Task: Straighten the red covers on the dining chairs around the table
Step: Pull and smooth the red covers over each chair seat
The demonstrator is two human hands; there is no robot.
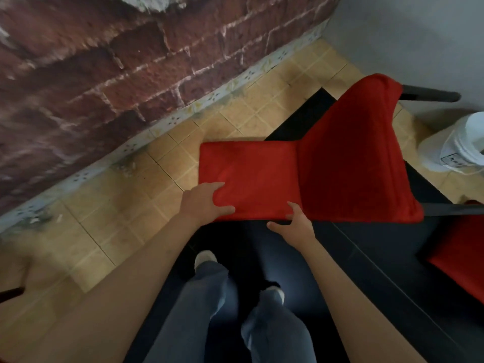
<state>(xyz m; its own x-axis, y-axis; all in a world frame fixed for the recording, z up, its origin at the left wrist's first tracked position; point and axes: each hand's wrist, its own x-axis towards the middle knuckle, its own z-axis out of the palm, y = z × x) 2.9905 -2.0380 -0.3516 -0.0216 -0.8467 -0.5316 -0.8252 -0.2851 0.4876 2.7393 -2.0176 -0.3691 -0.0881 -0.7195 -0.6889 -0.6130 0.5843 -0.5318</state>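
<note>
- Red cover point(301, 163) on a dining chair, mid-frame right, standing on a dark mat point(379, 258) over tan floor tiles point(112, 218).
- Seat part lies flat and extends left toward the brick wall point(91, 61); backrest part rises at its right end. The cover's long axis runs left to right across the view.
- Left hand point(203, 203) at the seat's near-left corner: thumb on top, fingers curled over the fabric edge, grip clamped on the cover.
- Right hand point(296, 222) at the near edge beside the backrest fold: fingers spread and fairly straight, touching the edge, grip apart.
- Dark chair legs point(429, 96) project right from behind the backrest.
- Second red-covered chair point(461, 260) partly visible at the right edge.
- White bucket point(461, 150) near the grey wall, far right.
- Person's jeans and light shoes point(205, 259) below the seat.
</note>
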